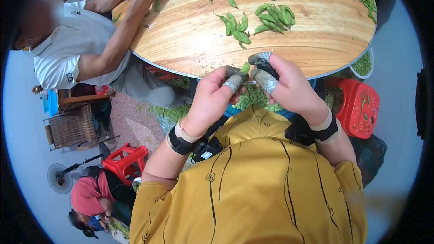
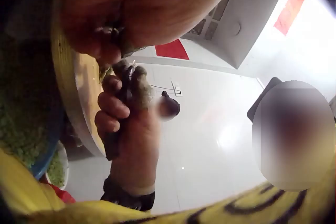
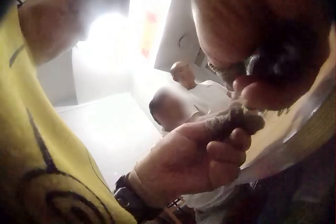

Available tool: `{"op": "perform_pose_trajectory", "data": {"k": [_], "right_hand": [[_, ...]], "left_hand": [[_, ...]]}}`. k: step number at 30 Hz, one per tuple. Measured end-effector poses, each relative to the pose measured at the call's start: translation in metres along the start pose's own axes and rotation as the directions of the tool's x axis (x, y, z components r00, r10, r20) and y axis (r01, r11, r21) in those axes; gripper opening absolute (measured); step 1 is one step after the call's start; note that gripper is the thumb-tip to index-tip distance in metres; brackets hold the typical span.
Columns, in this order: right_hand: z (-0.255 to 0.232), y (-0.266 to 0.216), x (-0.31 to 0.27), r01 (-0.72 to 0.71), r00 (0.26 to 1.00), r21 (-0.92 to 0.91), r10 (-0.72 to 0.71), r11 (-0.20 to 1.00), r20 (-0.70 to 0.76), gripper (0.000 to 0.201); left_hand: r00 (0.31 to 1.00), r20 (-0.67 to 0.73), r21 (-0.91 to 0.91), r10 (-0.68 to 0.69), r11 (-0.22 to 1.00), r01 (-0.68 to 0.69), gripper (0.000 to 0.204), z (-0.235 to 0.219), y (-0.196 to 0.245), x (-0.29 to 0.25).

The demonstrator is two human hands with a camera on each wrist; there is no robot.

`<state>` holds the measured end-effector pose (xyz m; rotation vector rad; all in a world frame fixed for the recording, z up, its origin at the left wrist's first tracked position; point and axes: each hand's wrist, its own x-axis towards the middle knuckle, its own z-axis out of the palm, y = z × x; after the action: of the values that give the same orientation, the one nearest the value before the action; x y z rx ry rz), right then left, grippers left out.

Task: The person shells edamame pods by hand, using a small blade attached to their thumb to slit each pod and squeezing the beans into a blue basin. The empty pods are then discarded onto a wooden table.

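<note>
Green pod (image 1: 245, 68); left hand (image 1: 216, 89) pinches it; head view: clear; wrist views: unclear

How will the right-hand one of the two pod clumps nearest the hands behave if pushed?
The clump would probably spread apart, since its pods overlap loosely. Single pods look slim, so likely light. They may slide on the shiny table rather than roll, being curved.

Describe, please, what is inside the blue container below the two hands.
Inside the blue container are many green beans. The table, the left hand, the right hand and the yellow garment cover parts of it; what lies beneath the top beans cannot be seen.
</note>
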<state>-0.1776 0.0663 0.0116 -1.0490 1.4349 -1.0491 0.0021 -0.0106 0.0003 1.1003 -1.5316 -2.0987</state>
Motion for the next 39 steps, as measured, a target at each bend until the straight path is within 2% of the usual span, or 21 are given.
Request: {"op": "perform_pose_trajectory", "data": {"k": [4,10,12,13,15,16,17,18,21,23,25,26,27,29,30,34,35,36,37,38,39], "right_hand": [[0.0,-0.004,-0.01,-0.03,0.998,0.041,0.027,0.999,0.063,0.038],[0.0,0.005,-0.012,-0.026,0.997,0.058,0.021,0.998,0.08,0.043],[0.0,0.009,-0.011,-0.069,0.995,0.131,0.058,0.989,0.084,0.043],[-0.001,0.011,-0.011,-0.068,0.995,0.132,0.058,0.989,0.082,0.043],[-0.003,0.014,-0.008,-0.145,0.981,0.272,0.102,0.951,0.165,0.038],[-0.005,0.011,-0.009,-0.146,0.981,0.276,0.104,0.95,0.161,0.038],[-0.008,0.006,-0.01,-0.238,0.959,0.415,0.145,0.878,0.243,0.035],[-0.01,0.003,-0.012,-0.33,0.93,0.535,0.17,0.778,0.327,0.032],[-0.016,0.003,-0.012,-0.436,0.881,0.617,0.17,0.654,0.442,0.028],[-0.014,0.009,-0.01,-0.381,0.909,0.541,0.198,0.75,0.366,0.027],[-0.011,0.01,-0.01,-0.333,0.931,0.444,0.216,0.832,0.294,0.027],[-0.009,0.009,-0.012,-0.284,0.947,0.333,0.209,0.899,0.244,0.028],[-0.007,0.009,-0.013,-0.234,0.961,0.213,0.193,0.949,0.197,0.029],[-0.005,0.004,-0.013,-0.211,0.968,0.171,0.181,0.962,0.173,0.031],[-0.005,0.003,-0.013,-0.189,0.975,0.127,0.17,0.974,0.144,0.033],[-0.008,0.006,-0.014,-0.181,0.977,0.144,0.16,0.973,0.144,0.033],[-0.009,0.008,-0.015,-0.185,0.976,0.184,0.159,0.965,0.148,0.033],[-0.01,0.01,-0.016,-0.191,0.975,0.224,0.159,0.956,0.154,0.033],[-0.011,0.013,-0.017,-0.191,0.976,0.226,0.159,0.955,0.152,0.033],[-0.013,0.017,-0.018,-0.201,0.972,0.29,0.153,0.936,0.179,0.032],[-0.014,0.019,-0.019,-0.21,0.968,0.353,0.143,0.912,0.207,0.031]], "left_hand": [[0.999,-0.007,-0.04,0.041,0.998,-0.041,0.014,0.001,-0.006,0.003],[0.995,0.009,0.132,0.103,0.986,-0.103,0.016,0.006,-0.007,0.002],[0.959,0.068,0.393,0.276,0.876,-0.28,0.016,0.002,-0.008,0.003],[0.959,0.07,0.393,0.275,0.876,-0.28,0.016,0.001,-0.006,0.003],[0.894,0.194,0.696,0.405,0.585,-0.416,0.018,-0.001,0.001,0.002],[0.894,0.198,0.696,0.402,0.585,-0.417,0.018,-0.002,0.003,0.001],[0.967,0.166,0.302,0.196,0.923,-0.239,0.019,-0.003,0.004,0.0],[0.972,0.236,-0.157,-0.018,0.986,0.056,0.021,-0.004,0.004,0.0],[0.916,0.397,-0.354,-0.048,0.913,0.201,0.025,-0.01,0.002,0.003],[0.937,0.345,-0.271,-0.052,0.95,0.153,0.019,-0.005,0.002,0.006],[0.975,0.199,0.189,0.095,0.973,-0.133,0.014,0.002,0.0,0.007],[0.976,0.196,0.19,0.092,0.973,-0.13,0.014,0.004,-0.001,0.007],[0.966,0.166,0.467,0.2,0.847,-0.256,0.013,0.006,0.0,0.005],[0.891,0.211,0.868,0.402,0.342,-0.36,0.014,0.009,0.002,0.004],[0.83,0.214,0.874,0.516,0.278,-0.398,0.017,0.012,-0.004,0.006],[0.764,0.258,0.901,0.592,0.139,-0.411,0.008,0.016,-0.007,0.007],[0.932,0.072,0.72,0.355,0.628,-0.294,0.009,0.018,-0.002,0.004],[1.0,0.016,0.371,0.018,0.928,-0.022,0.012,0.019,0.002,0.002],[1.0,0.018,0.372,0.016,0.928,-0.022,0.012,0.015,0.001,0.002],[0.982,0.168,-0.056,-0.085,0.994,0.096,0.013,0.009,-0.001,0.003],[0.934,0.34,-0.448,-0.109,0.854,0.263,0.017,0.006,-0.002,0.004]]}}
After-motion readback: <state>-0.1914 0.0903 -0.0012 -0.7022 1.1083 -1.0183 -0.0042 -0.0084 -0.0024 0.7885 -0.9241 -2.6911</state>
